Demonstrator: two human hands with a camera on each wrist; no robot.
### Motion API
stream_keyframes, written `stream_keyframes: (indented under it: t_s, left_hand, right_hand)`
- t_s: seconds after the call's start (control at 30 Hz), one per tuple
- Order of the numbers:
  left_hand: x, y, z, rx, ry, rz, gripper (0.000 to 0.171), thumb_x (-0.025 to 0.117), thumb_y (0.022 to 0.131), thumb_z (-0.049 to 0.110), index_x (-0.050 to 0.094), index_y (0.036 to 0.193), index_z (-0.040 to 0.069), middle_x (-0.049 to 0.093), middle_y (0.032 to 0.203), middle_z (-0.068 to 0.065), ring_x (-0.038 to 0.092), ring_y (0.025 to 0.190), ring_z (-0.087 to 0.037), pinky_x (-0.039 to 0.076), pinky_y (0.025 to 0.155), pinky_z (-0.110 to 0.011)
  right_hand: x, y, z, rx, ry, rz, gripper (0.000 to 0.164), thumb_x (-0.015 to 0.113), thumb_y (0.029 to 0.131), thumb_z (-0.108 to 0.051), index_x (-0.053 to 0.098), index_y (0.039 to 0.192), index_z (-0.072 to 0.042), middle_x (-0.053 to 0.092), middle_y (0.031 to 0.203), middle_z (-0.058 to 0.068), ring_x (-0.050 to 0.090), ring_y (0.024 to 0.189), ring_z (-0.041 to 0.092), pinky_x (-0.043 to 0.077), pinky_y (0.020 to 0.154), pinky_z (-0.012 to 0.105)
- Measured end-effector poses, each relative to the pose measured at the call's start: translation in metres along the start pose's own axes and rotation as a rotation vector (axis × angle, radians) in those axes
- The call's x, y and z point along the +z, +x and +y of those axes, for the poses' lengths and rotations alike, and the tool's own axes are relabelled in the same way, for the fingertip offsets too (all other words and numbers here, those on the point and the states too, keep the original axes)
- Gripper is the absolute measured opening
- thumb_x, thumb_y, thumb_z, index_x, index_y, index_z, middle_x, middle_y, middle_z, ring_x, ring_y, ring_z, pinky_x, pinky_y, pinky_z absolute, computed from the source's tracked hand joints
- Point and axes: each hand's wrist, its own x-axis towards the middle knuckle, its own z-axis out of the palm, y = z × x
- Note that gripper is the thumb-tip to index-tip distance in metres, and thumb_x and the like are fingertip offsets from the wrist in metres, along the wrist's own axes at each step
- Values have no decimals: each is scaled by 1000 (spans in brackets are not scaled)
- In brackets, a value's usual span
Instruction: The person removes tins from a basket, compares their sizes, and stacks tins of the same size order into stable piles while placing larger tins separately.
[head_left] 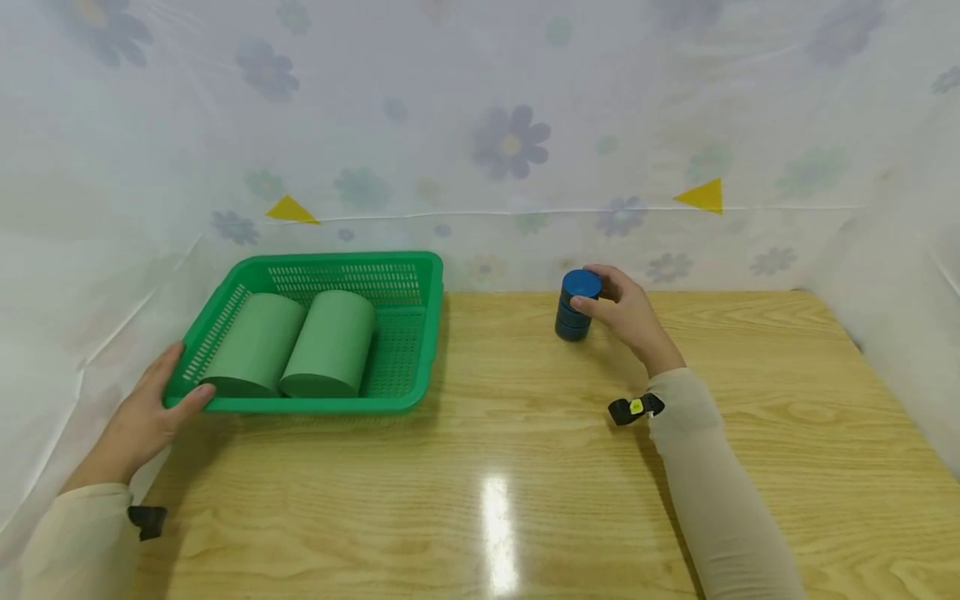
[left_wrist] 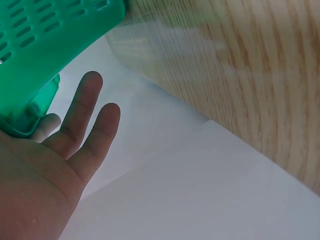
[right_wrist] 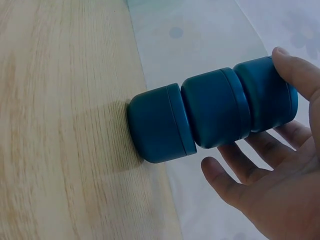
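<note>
Three dark blue lidded jars stand stacked on the table in the head view. My right hand [head_left: 633, 321] grips the top jar [right_wrist: 260, 95], thumb on its near side and other fingers round behind. Under it, the middle jar [right_wrist: 212, 107] sits on the bottom jar [right_wrist: 157, 125], whose base is at the tabletop. At the left, my left hand [head_left: 142, 417] holds the near left corner of a green plastic basket [head_left: 315, 406], its thumb over the front rim. Two fingers extend outside the basket in the left wrist view. Two light green cylinders [head_left: 255, 342] [head_left: 330, 346] lie side by side inside.
Beneath everything is a wood-grain table [head_left: 480, 450]. A white flowered sheet [head_left: 465, 108] hangs along the back and both sides. Two yellow triangles [head_left: 291, 210] [head_left: 705, 197] are on the back sheet. A dark strap device [head_left: 636, 408] sits at the right wrist.
</note>
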Motion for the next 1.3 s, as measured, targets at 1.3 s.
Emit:
stream_keyframes:
  t_s: [1.3]
  left_hand:
    - [-1, -1, 5, -14, -1, -4, 85, 48, 106, 40, -9, 162, 13, -10, 163, -30, 2, 139, -67, 9, 102, -82]
  right_hand:
    - [-9, -12, -41, -189, -24, 125, 73, 74, 94, -26, 38, 156, -11, 41, 154, 17, 40, 141, 30, 31, 114, 52]
